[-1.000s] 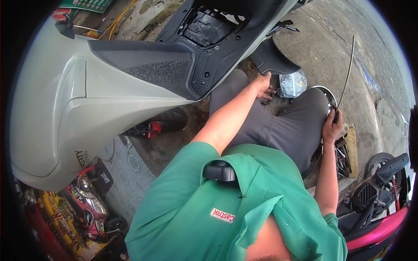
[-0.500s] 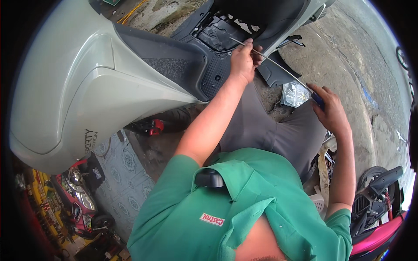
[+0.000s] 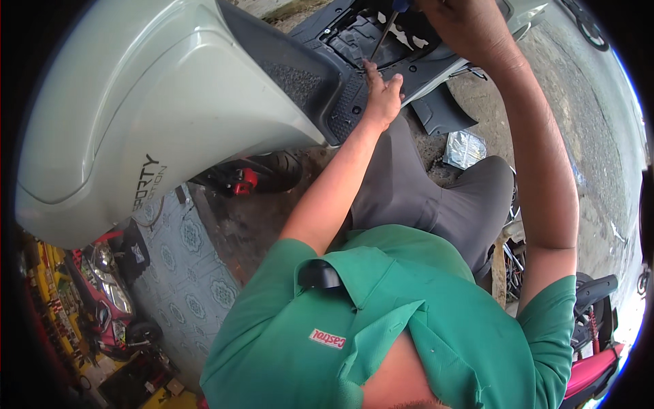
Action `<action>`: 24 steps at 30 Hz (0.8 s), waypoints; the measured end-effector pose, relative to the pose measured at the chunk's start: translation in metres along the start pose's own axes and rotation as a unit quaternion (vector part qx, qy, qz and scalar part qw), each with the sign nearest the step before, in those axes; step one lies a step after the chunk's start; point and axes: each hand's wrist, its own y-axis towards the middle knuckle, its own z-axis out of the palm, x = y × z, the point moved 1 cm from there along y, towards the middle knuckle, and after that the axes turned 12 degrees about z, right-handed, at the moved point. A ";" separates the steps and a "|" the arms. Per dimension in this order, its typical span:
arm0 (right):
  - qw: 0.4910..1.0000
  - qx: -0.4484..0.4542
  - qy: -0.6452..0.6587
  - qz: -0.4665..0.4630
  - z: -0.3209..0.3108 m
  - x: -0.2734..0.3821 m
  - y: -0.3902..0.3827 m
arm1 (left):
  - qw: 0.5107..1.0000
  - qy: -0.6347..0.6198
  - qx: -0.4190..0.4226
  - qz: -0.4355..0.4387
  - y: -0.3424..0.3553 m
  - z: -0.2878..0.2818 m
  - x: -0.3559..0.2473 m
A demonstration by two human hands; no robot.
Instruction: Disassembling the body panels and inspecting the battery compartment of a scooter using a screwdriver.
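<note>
My right hand (image 3: 466, 31) is at the top of the view, its fingers closed round the blue handle of a long screwdriver (image 3: 385, 35). The thin metal shaft slants down to the edge of an opened compartment (image 3: 354, 37) in the scooter's dark footboard. At the shaft's lower end is my left hand (image 3: 383, 99), its fingers stretched out and its thumb apart. Its fingertips lie at the tip, so what the tip rests on is hidden. The scooter's pale grey front body (image 3: 150, 116) fills the left side.
A dark plastic panel (image 3: 441, 110) lies on the ground right of the footboard, beside a silvery plastic packet (image 3: 464, 148). Below the front body are a black wheel (image 3: 283, 170) and a patterned mat (image 3: 184, 266). A reddish motorcycle (image 3: 109, 293) stands at lower left.
My right hand has swung up and left with the screwdriver, tipping its shaft from slanting sideways to steeply downward. My left hand has let go of the shaft and moved slightly down, fingers extended.
</note>
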 end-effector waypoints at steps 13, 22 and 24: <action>0.993 -0.019 -0.070 0.094 0.015 -0.005 0.008 | 0.980 0.164 -0.038 0.109 0.042 0.006 0.033; 0.982 -0.021 -0.101 0.156 0.007 -0.014 0.006 | 0.992 0.101 -0.019 0.076 0.030 0.026 0.020; 0.993 -0.013 -0.094 0.073 0.022 -0.009 0.019 | 0.951 0.252 -0.086 0.159 0.043 -0.002 0.044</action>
